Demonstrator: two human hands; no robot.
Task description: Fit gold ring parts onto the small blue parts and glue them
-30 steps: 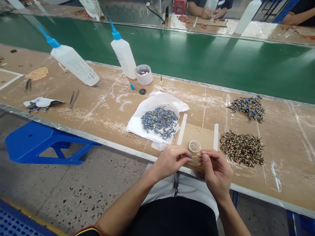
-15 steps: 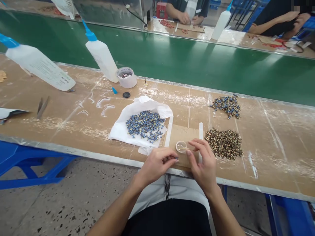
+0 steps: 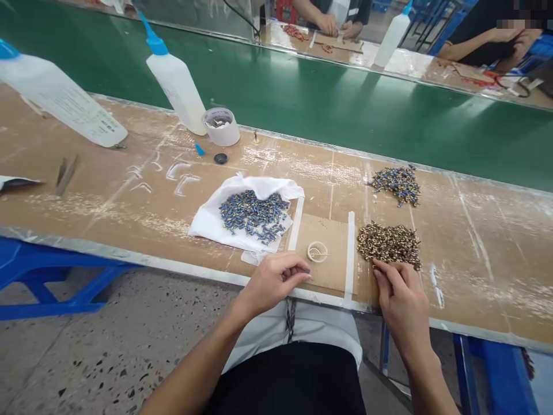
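Note:
My left hand is at the front edge of a cardboard pad, thumb and fingertips pinched around a small blue piece. My right hand reaches the near edge of a pile of small brown and gold parts. Its thumb and forefinger are together there; whatever lies between them is too small to make out. Between the hands, a small clear round dish sits on the pad with a thin pin-like stick across it. Left of the pad, white paper bears a heap of small blue parts.
Blue and gold pieces lie behind the brown pile. At left stand two blue-tipped bottles, a tape roll, a black cap and tweezers. Beyond the green belt, two people work.
My right hand has moved right, from beside the clear dish to the brown and gold pile. My left hand stays near the pad with the blue piece pinched.

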